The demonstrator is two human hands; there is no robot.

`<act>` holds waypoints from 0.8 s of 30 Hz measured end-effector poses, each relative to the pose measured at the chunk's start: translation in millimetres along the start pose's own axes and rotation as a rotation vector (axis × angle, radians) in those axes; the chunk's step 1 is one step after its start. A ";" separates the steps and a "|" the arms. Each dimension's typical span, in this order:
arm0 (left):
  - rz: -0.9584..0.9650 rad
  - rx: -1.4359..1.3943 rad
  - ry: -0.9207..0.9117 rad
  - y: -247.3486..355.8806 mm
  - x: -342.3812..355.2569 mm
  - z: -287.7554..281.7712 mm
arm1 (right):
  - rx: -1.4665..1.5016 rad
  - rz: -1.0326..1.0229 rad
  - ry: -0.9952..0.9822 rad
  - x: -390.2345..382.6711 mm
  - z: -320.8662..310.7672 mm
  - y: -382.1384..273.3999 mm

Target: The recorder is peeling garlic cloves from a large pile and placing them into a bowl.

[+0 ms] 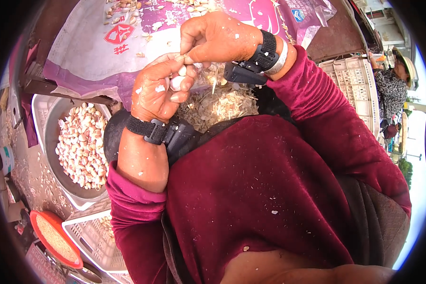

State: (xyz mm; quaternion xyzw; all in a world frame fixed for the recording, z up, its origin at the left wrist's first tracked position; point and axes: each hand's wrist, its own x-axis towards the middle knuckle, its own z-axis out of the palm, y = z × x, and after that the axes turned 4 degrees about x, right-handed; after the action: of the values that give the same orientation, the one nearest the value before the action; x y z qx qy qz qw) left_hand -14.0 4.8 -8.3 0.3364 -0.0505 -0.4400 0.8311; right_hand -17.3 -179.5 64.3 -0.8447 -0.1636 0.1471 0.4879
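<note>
My left hand (157,90), palm up and fingers curled, holds a few pale garlic cloves (176,82) with pinkish skin. Thumb and fingers of my right hand (222,38) pinch at a small clove (180,58), meeting the left fingertips there. Partly hidden by the fingers, that clove does not show its whole shape. Beneath both hands, dry peelings (227,105) are heaped against my lap. Ahead lies a white and purple plastic sheet (87,59) with loose cloves (128,10) scattered at its far side. Bits of skin stick to my hands and sleeves.
At left, a grey metal basin (53,163) full of garlic cloves (83,146) sits in a white crate. Below are another white crate (92,241) and an orange basin (75,260) of pale bits. Another crate (350,83) and a person (392,92) are at right.
</note>
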 end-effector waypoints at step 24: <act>0.270 0.749 1.260 38.1 -240.3 -118.0 | -0.551 0.056 0.192 -22.6 -63.7 94.2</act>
State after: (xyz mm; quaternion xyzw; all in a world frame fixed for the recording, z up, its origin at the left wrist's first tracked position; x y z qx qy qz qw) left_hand -88.6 264.2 -25.0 0.7765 0.2479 -0.0112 0.5792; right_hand 0.8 -282.7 14.7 -0.9597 -0.1268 0.0299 0.2492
